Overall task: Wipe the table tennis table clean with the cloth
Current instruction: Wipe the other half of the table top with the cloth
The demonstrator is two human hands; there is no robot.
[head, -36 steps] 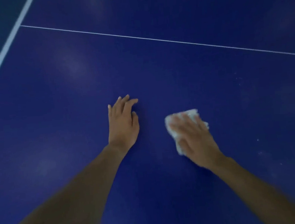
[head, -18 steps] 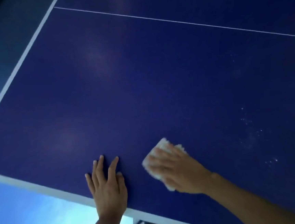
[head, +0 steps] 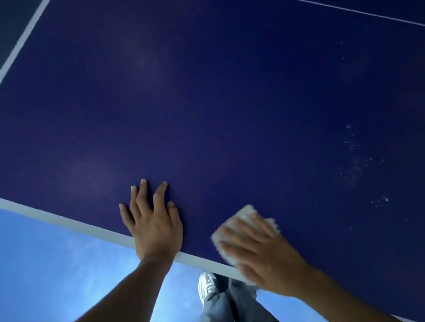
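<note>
While seen from the head camera, looking steeply down, a dark blue table tennis table (head: pixel 226 95) fills most of the picture, and its broad white stripe along the near edge (head: pixel 57 215) runs diagonally from the middle left down to the lower right. Just past that stripe, the person's left hand (head: pixel 155 225) lies palm down on the blue surface, its heel over the stripe, its fingers (head: pixel 142 192) straight and spread apart, holding nothing. To the right of it, also close to the stripe, the right hand (head: pixel 263 256) presses a small folded white cloth (head: pixel 244 215) flat onto the table; its fingers (head: pixel 238 235) lie stretched over the cloth, slightly apart and blurred, and the cloth shows beyond the fingertips and under the thumb, reaching down to the stripe. Further from the stripe, towards the right, a scatter of pale specks (head: pixel 356 171) dots the blue surface. A white side line (head: pixel 10 60) meets the stripe at the far left, and a thin white centre line (head: pixel 321 3) crosses the top right, well away from the stripe. Below the stripe is a bright blue floor (head: pixel 35 266), where the person's grey trousers (head: pixel 220 316) and one white shoe (head: pixel 207 285) show, the shoe just under the table's edge.
</note>
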